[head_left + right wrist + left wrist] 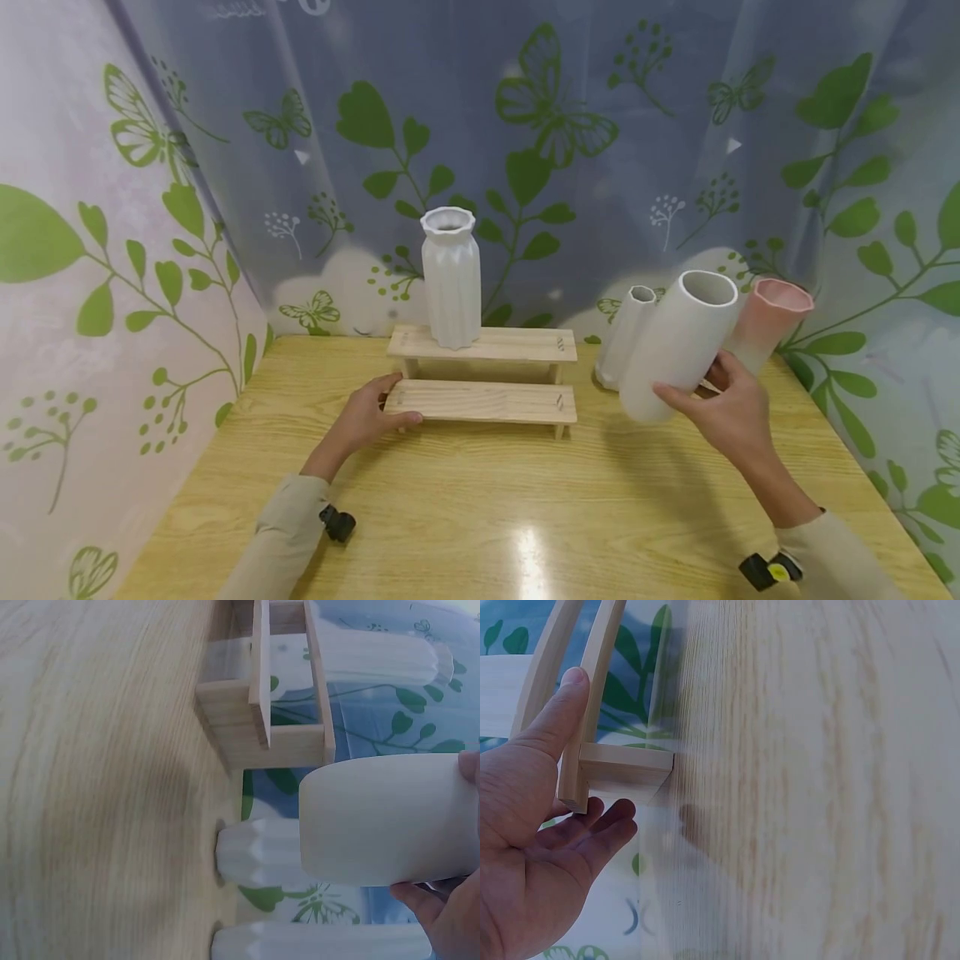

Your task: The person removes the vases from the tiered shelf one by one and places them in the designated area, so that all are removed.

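My right hand (735,410) holds a smooth white vase (671,354) around its side, thumb toward me and fingers behind. It leans with its mouth to the right, and its base is raised off the table in the right wrist view. At the left end of a two-step wooden stand (487,402), my left hand (367,414) grips the lower board. The thumb (564,705) lies on top while the fingertips curl below the board's end. A white fluted vase (453,292) with a flared rim stands upright on the upper step.
Behind the held vase stands a slim white ribbed vase (619,346), partly covered by it. A pink-to-white vase (780,310) stands further right, near the table's edge. The wooden table (450,508) is bounded by a leaf-and-butterfly patterned curtain (322,183) behind and at both sides.
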Demonstrator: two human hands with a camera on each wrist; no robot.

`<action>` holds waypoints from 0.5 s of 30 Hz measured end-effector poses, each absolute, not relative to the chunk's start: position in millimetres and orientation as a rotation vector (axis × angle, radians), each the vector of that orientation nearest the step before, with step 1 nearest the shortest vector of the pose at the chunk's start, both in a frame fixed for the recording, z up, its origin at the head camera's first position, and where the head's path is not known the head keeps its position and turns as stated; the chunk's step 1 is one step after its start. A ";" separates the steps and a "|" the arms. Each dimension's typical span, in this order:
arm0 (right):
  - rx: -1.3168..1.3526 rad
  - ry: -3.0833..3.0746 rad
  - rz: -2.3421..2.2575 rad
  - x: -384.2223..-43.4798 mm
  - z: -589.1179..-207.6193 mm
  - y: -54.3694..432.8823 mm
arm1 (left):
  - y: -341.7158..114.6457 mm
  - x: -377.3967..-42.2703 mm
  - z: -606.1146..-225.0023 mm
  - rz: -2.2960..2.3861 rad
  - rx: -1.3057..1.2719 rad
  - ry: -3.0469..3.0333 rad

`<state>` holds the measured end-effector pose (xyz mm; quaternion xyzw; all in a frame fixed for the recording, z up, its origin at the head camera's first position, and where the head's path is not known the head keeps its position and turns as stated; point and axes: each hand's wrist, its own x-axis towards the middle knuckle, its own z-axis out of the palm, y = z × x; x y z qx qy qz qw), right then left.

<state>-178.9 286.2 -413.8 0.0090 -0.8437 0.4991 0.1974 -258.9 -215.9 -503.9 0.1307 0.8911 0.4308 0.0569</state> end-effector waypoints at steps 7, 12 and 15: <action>-0.100 -2.370 1.362 -176.2 -424.3 306.4 | -216.5 -259.0 -504.8 1.304 0.393 2.709; -0.175 -2.387 1.360 -173.1 -428.5 322.1 | -216.0 -258.3 -503.9 1.315 0.394 2.696; -0.186 -2.372 1.361 -171.5 -431.7 331.0 | -215.8 -258.2 -503.6 1.316 0.394 2.694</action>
